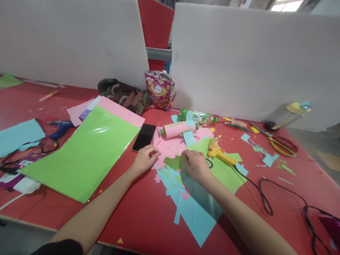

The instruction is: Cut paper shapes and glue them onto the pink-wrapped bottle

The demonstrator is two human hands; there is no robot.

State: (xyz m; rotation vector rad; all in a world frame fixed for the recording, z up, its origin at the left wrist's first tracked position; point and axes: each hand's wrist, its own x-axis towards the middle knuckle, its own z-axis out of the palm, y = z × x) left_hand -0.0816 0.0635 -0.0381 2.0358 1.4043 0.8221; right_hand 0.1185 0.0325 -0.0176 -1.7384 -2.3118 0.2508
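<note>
Two bare hands over one red tabletop (127, 216); places taken from one pink paper-wrapped cylinder with green ends (174, 130). Left hand (145, 160): on the near-left side of the cylinder, thumb and index fingertips close together; cannot tell whether they pinch anything. Right hand (197, 165): near-right side, thumb and fingers curled inward, tips partly hidden; cannot tell whether they are clamped. One small, dark-green paper piece (172, 163) lies on the near side of the cylinder, between the hands, its right end at the right fingertips and its left end short of the left fingertips. Pink paper scraps (168, 145), too many overlapping to count, lie under and around the cylinder. Two corded guns: one yellow glue gun (221, 154) near-right of the cylinder, one blue gun-shaped tool (61, 129) well to its left. One black-screened phone (144, 137) just left; one large, glossy green sheet (85, 152) beyond the phone, farther left. One clear plastic bottle with a green label (203, 117) lies behind and right. One pair of scissors with red and yellow handles (270, 136) well right. One purple snack bag (160, 88) stands behind.
</note>
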